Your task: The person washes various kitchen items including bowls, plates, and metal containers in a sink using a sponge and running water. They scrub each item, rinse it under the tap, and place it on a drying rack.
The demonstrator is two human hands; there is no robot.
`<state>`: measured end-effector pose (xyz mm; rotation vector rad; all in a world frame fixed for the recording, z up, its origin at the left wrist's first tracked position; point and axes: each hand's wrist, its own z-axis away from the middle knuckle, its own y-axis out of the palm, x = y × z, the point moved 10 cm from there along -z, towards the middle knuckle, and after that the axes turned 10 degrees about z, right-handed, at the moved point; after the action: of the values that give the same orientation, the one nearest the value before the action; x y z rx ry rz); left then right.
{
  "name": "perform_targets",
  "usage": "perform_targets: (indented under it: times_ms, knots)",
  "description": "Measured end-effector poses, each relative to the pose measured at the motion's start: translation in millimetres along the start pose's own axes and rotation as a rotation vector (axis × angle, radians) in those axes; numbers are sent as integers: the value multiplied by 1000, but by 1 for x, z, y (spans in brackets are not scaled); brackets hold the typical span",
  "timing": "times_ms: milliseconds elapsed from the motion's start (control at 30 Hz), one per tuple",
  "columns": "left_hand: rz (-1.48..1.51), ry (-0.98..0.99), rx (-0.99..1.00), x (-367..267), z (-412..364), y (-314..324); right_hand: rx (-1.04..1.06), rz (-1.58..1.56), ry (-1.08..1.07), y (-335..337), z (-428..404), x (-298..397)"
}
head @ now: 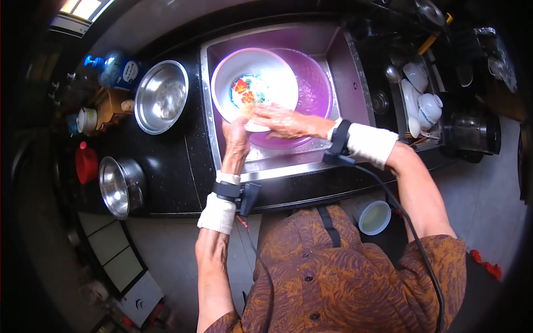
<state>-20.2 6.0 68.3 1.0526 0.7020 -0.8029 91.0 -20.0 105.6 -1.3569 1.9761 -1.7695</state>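
A white enamel basin (275, 79) with red flowers and green leaves painted on its bottom is tilted over a purple plastic basin (314, 89) in the stainless steel sink (352, 62). My left hand (236, 135) grips the white basin's near rim, thumb on top. Across the inside of its near wall lies my right hand (283, 120), fingers pointing left. Something tan shows at the right fingertips; I cannot tell whether it is a sponge or part of the hand. Part of the purple basin is hidden under the white one.
Left on the black counter (175, 175) stand a shallow metal basin (162, 98), a steel pot (123, 187), a red plastic container (86, 163) and a blue pump bottle (118, 70). Right of the sink, a rack (435, 135) holds white bowls (429, 106) and spoons. A bucket (374, 217) stands below.
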Motion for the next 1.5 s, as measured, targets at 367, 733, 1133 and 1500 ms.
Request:
perform_targets:
  times_ms: [367, 733, 1133, 1500]
  knots:
    - [43, -458, 228, 44, 11, 14, 491, -137, -139, 32, -14, -3]
    - [22, -263, 132, 22, -16, 16, 279, 494, 186, 9, 0, -85]
    - [-202, -483, 238, 27, -34, -5, 59, 227, -89, -10, 34, -38]
    - [-1534, 179, 1039, 11, 25, 97, 303, -84, 28, -48, 7, -42]
